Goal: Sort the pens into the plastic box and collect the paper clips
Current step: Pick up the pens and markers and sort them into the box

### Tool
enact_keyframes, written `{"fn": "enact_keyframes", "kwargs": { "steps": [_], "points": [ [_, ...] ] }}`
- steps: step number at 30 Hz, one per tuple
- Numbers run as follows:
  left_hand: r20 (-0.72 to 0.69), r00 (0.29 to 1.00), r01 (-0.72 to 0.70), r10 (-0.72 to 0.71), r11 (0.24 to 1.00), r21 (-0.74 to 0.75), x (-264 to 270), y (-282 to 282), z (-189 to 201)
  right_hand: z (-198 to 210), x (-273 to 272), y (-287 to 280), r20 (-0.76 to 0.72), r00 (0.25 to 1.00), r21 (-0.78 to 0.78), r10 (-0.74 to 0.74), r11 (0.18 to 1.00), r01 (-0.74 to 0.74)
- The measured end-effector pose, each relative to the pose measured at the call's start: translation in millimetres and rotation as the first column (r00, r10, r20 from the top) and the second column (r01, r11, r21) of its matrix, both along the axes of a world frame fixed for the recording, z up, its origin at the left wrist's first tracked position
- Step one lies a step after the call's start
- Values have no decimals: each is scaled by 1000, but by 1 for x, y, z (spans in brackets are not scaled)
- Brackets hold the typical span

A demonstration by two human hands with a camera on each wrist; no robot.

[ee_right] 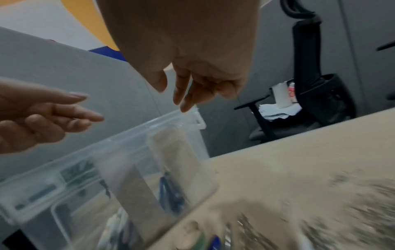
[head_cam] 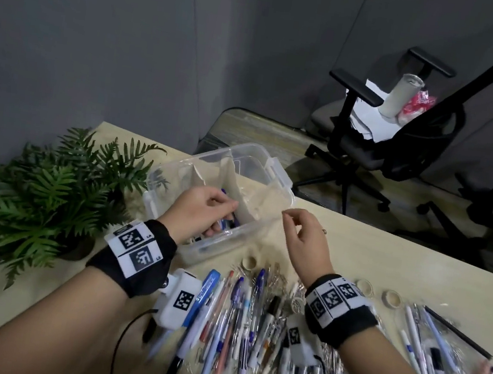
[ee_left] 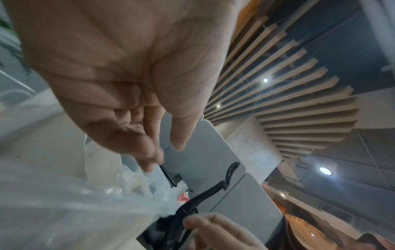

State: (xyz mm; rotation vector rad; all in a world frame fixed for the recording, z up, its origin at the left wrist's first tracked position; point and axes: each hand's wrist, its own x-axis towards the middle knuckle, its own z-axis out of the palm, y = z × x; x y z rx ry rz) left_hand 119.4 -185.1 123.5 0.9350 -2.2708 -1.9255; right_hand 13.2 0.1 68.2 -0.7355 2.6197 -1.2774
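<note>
A clear plastic box [head_cam: 279,172] with inner dividers stands on the beige table near its far edge. My left hand [head_cam: 229,208] hovers over the box's near compartment, where a few pens [head_cam: 227,224] lie. In the left wrist view its fingers [ee_left: 149,152] hang loosely and hold nothing. My right hand [head_cam: 286,219] floats just right of the box [ee_right: 171,135], thumb and fingers [ee_right: 183,101] loosely bent and apart, with nothing between them. A big pile of pens [head_cam: 252,314] lies in front of the box, with silvery paper clips [head_cam: 277,275] mixed in.
A potted fern [head_cam: 48,190] stands left of the box. Small tape rolls [head_cam: 248,262] and a clear bag of pens [head_cam: 452,358] lie on the table's right part. Office chairs [head_cam: 405,130] stand beyond the table edge.
</note>
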Motion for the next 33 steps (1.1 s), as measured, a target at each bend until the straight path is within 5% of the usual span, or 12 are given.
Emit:
{"fn": "enact_keyframes", "kwargs": {
  "steps": [5,11,17,25,33],
  "points": [
    [35,998,51,-54,996,74,15,50,-7,-18,16,72,181,983,287,-39,958,-15],
    [159,970,203,-185,974,-100,37,102,-49,-46,43,127,325,945,508,31,837,-203],
    [366,909,297,-198,924,-239,64,137,-115,-73,73,145,428,896,555,118,748,-364],
    [482,849,395,-216,865,-308,48,161,-137,-82,74,131,369,924,693,98,635,-343],
    [570,799,461,-193,806,-373,25,171,-147,-88,57,127,402,913,622,63,713,-323]
  ]
}}
